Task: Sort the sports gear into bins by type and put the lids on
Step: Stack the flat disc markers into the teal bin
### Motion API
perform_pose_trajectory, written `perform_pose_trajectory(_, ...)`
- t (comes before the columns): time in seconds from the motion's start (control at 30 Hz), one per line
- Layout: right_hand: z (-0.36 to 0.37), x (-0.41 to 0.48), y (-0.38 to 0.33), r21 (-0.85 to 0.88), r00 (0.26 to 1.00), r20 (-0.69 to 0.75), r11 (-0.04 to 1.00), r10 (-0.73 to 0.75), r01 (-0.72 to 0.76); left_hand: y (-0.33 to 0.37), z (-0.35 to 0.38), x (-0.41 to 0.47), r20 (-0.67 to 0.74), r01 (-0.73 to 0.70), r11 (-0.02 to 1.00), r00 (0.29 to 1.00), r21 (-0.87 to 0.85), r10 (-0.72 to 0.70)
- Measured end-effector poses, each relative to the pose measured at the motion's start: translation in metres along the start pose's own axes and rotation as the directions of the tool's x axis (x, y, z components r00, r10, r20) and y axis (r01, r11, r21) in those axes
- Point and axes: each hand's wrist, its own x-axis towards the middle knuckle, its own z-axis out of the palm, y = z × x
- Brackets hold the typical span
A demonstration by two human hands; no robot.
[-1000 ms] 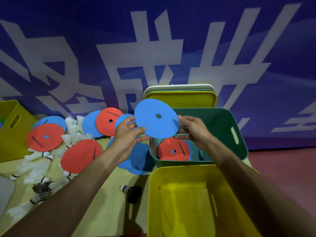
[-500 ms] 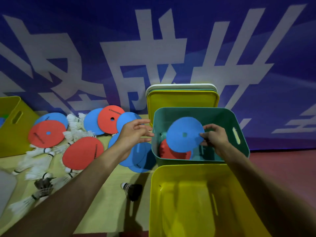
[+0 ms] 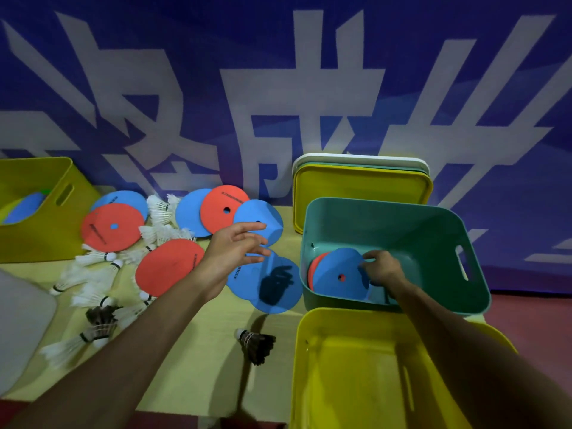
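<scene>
The right hand (image 3: 382,269) grips a blue disc (image 3: 335,267) by its edge inside the teal bin (image 3: 402,212), while the left hand (image 3: 233,249) hovers open, fingers spread, over loose discs (image 3: 244,287) on the worktop (image 3: 192,351).

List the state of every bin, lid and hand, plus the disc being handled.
green bin: lidless, discs inside.
blue disc: in the green bin, atop a red disc, pinched at its edge.
right hand: pinches the blue disc.
left hand: open, holds nothing, above loose discs.
near yellow bin: lidless.
left yellow bin: lidless.
lids: stacked upright against the wall, on no bin.
</scene>
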Motion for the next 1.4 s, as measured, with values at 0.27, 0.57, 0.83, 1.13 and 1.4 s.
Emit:
perform_pose_trajectory(0.27,-0.009,-0.012,-0.015,0.056,0.993,-0.109,0.997,-0.048,0.054,0.001,-0.012,0.004,0.02,0.002,0.999,1.0,-0.045,-0.002)
perform_pose_trajectory(0.57,0.021,-0.06,-0.113,0.182,0.908,-0.301,0.917,-0.292,0.355,-0.01,-0.066,0.017,0.031,-0.02,0.998,0.999,-0.067,0.022)
perform_pose_trajectory(0.83,0.115,-0.068,-0.2,0.04,0.896,-0.135,0.902,-0.422,0.431,-0.045,-0.173,0.035,-0.148,0.053,0.998,0.987,-0.035,-0.057)
perform_pose_trajectory(1.13,0.225,-0.06,-0.216,0.019,0.941,0.136,0.951,-0.309,0.309,-0.11,-0.277,0.058,-0.227,0.213,0.977,0.953,0.022,-0.202)
perform_pose_trajectory(1.4,0.295,-0.056,-0.21,0.114,0.97,0.217,0.989,-0.113,0.089,-0.147,-0.297,0.086,-0.174,0.329,0.93,0.938,0.167,-0.3)
